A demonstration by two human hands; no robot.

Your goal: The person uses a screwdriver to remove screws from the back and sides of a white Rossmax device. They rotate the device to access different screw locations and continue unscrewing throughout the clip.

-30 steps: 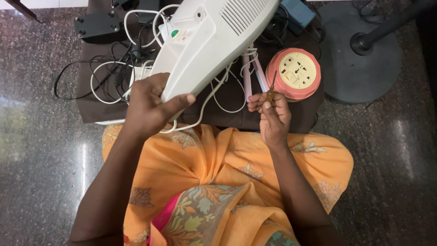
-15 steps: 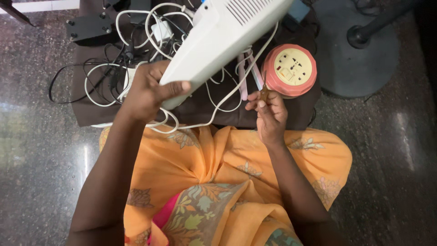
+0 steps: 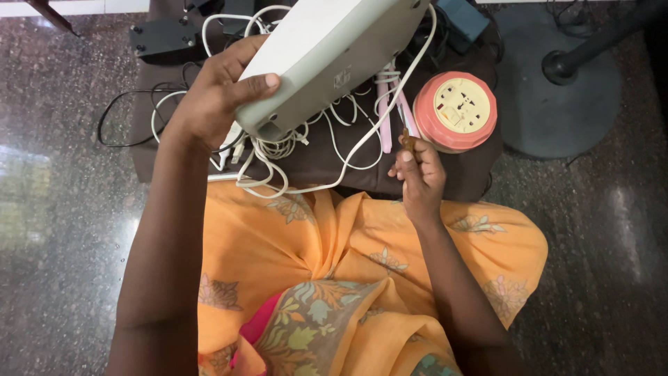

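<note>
At nine o'clock of the scene, bare dark polished floor (image 3: 62, 230) is seen. Toward eleven o'clock a black block-shaped device (image 3: 164, 36) lies on a low brown table (image 3: 320, 163). The left hand (image 3: 212, 104) is raised at about eleven o'clock and is clamped on the lower corner of a large off-white plastic casing (image 3: 327, 56), thumb laid across its flat face, the fingers hidden behind it. The casing is held tilted above the table, running up toward twelve o'clock. Beneath it, a tangle of white cables (image 3: 278, 150) is spread over the table, one cable looping round the casing's right edge. At one o'clock of the centre, the right hand (image 3: 417, 174) is closed, with a small brown tool (image 3: 406, 139) pinched in its fingertips. Just beside it, at one o'clock, a round pink socket box (image 3: 456, 111) with a cream face is set. At two o'clock a round dark stand base (image 3: 557, 104) rests on the floor. An orange flowered garment (image 3: 334, 278) fills six o'clock.
</note>
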